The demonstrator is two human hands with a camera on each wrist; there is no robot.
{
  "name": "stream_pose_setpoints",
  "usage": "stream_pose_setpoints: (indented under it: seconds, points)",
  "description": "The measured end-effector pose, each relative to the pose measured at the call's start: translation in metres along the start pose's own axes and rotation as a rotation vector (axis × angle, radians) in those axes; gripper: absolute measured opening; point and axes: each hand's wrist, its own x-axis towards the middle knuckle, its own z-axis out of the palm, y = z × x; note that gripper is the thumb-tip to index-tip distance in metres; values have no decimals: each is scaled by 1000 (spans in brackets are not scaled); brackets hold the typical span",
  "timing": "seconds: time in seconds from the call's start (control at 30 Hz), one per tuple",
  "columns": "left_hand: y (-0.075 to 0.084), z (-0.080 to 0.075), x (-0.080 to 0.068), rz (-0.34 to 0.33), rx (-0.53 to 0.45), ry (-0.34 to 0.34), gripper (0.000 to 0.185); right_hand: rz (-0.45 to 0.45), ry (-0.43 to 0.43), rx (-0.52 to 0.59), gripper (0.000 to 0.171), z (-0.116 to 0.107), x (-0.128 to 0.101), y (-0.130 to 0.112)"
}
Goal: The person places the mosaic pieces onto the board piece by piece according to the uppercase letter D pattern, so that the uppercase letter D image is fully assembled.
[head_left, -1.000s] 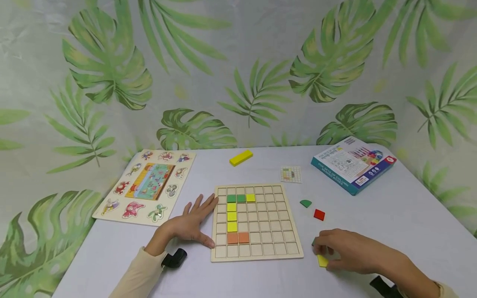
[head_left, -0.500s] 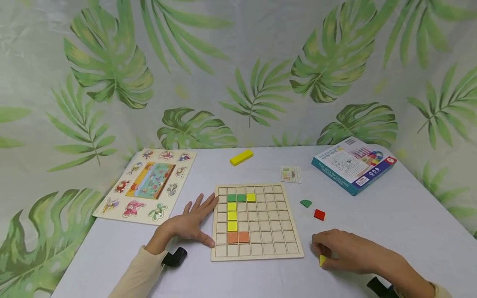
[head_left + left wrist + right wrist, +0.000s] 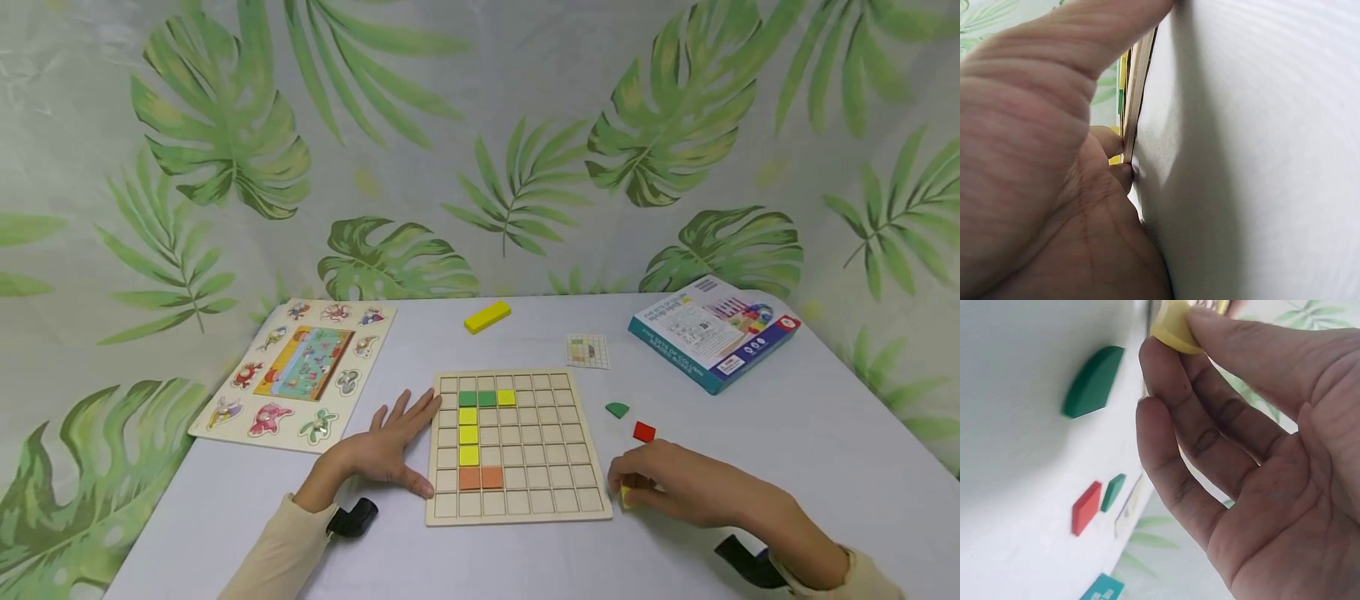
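My right hand (image 3: 678, 487) pinches a yellow tile (image 3: 1174, 328) between thumb and fingertips, just off the right edge of a wooden grid board (image 3: 540, 502). Fingers spread, my left hand (image 3: 386, 450) rests along the board's left edge. On the grid, yellow tiles (image 3: 468, 435) run down one column. Green tiles (image 3: 477, 398) and another yellow one lie in an upper row, and two orange tiles (image 3: 481, 478) lower down. In the right wrist view a green quarter-round piece (image 3: 1094, 384) lies near the fingers; the hand hides it in the head view.
A red square tile (image 3: 643, 431) and another green quarter-round piece (image 3: 617, 410) lie right of the board. Behind are a small pattern card (image 3: 587, 352), a yellow block (image 3: 487, 317) and a teal-edged box (image 3: 712, 333). An animal picture puzzle (image 3: 300, 375) lies at left.
My right hand has picked the yellow tile up from the table and moved left with it toward the board. My left hand stays in place.
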Motion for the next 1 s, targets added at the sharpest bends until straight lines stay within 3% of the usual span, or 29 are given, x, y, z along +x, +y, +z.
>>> stream_pose_setpoints:
  seconds: [0.17, 0.33, 0.67, 1.0]
  points:
    - [1, 0, 0, -3, -5, -7, 130, -41, 39, -26, 15, -4, 9, -2]
    - [3, -1, 0, -6, -6, -8, 130, -83, 89, -44, 7, -5, 19, -5]
    - [2, -1, -2, 5, -12, -4, 130, -144, 174, 2, 3, -4, 44, -19]
    - [-1, 0, -1, 3, -9, -5, 130, -208, 164, 88, 11, 5, 68, -24]
